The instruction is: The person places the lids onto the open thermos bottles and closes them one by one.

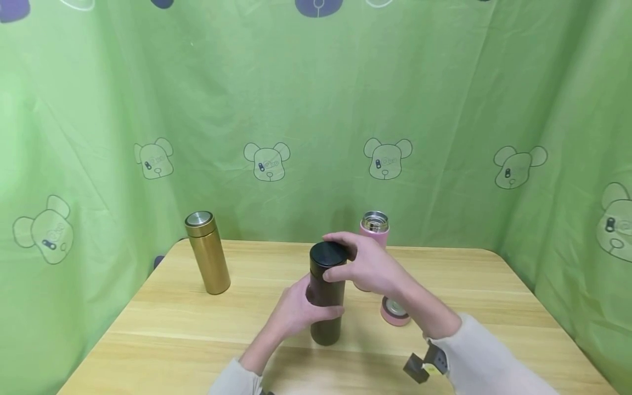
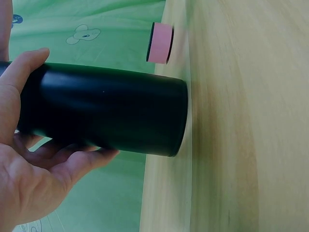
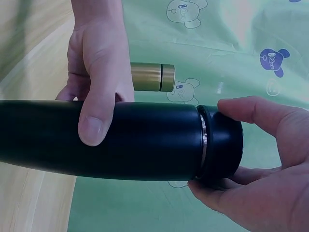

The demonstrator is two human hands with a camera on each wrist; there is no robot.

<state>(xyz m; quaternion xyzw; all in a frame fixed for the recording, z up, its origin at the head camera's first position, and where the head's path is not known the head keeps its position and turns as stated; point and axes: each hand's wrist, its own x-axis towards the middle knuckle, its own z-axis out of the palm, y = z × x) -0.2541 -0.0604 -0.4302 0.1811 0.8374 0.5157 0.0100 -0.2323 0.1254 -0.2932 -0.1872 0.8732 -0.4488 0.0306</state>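
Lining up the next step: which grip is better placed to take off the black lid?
Probably the right grip: it pinches the lid, while the left grip holds the bottle lower down.

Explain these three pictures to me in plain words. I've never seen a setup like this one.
There is no robot here: you are seeing a person's two bare hands. The wide picture is taken from the head, looking forward and down. The other two are taken from the left and right wrists, so the scene looks turned on its side.

The left hand grips the body of an upright black bottle. The right hand holds its black lid; a thin shiny strip shows between lid and body.

On the wooden table stand a closed gold bottle and an open pink bottle, partly hidden by the right hand. A pink lid lies nearer the person. Green cloth hangs behind.
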